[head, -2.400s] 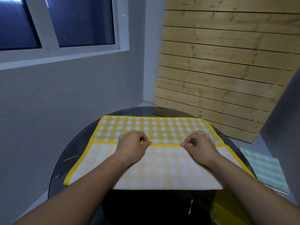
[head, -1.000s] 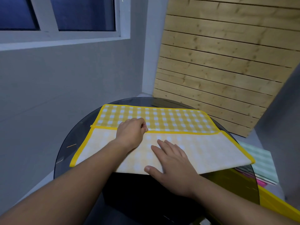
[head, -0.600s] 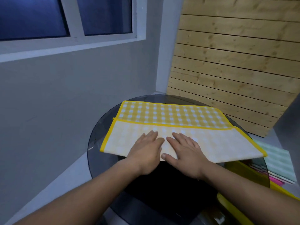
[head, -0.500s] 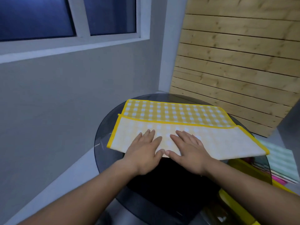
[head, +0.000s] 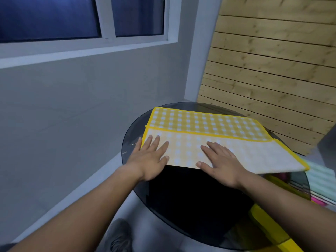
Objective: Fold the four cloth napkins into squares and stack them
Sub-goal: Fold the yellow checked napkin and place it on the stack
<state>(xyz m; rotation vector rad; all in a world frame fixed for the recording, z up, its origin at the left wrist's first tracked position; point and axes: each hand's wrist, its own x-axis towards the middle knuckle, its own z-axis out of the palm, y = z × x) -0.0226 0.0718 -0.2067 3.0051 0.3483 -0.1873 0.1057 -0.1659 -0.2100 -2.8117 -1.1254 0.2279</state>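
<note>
Left hand (head: 149,159) and right hand (head: 221,165), flat and spread, have slid apart on the napkin (head: 209,124); its right corner reaches the counter's (head: 181,190) right edge.

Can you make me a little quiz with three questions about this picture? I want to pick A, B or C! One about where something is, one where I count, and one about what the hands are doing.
1. Where does the yellow napkin lie?
A. On the round glass table
B. On the floor
C. On the window sill

2. Of the left hand and the right hand, how many rest on the napkin?
A. Neither
B. Only one
C. Both

3. How do the fingers lie?
A. Curled into fists
B. Straight and flat
C. Pinching a corner

Answers:
1. A: the napkin is spread over the dark tabletop.
2. C: each hand lies on the pale folded-over part.
3. B: all the fingers are stretched out flat on the cloth.
</note>
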